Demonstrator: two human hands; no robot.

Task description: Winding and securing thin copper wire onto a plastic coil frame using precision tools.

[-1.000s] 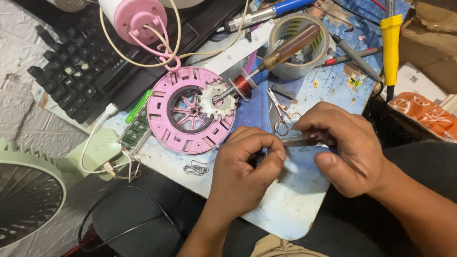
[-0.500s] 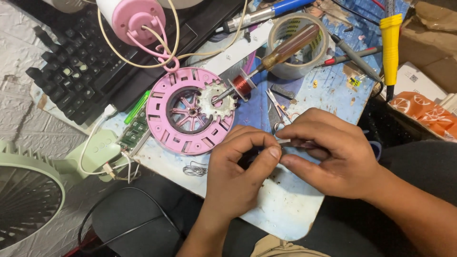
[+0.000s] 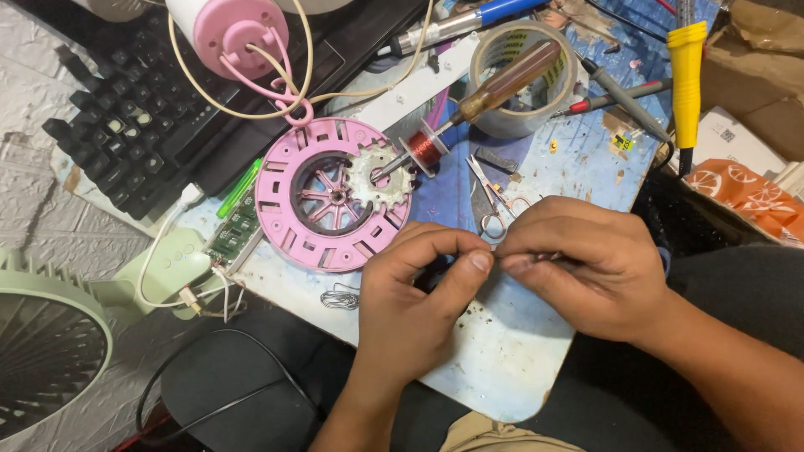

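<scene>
Hands, left [image 3: 419, 293] and right [image 3: 586, 264], pinch a thin, mostly hidden metal piece [image 3: 548, 257] between fingertips

Work surface: I see a pale, stained board [image 3: 494, 351] with blue scuffed patches at its far end, lying at a slant.
Floor: on my left, a white textured mat [image 3: 33, 159] lies under the clutter.
Left edge: a pale green fan [image 3: 46, 360] sits low beside the board.
Far side: a black keyboard [image 3: 126, 125] lies beyond the board.
Right: cardboard box [image 3: 754, 59] in the upper corner.
Light: even, soft shadows.
</scene>
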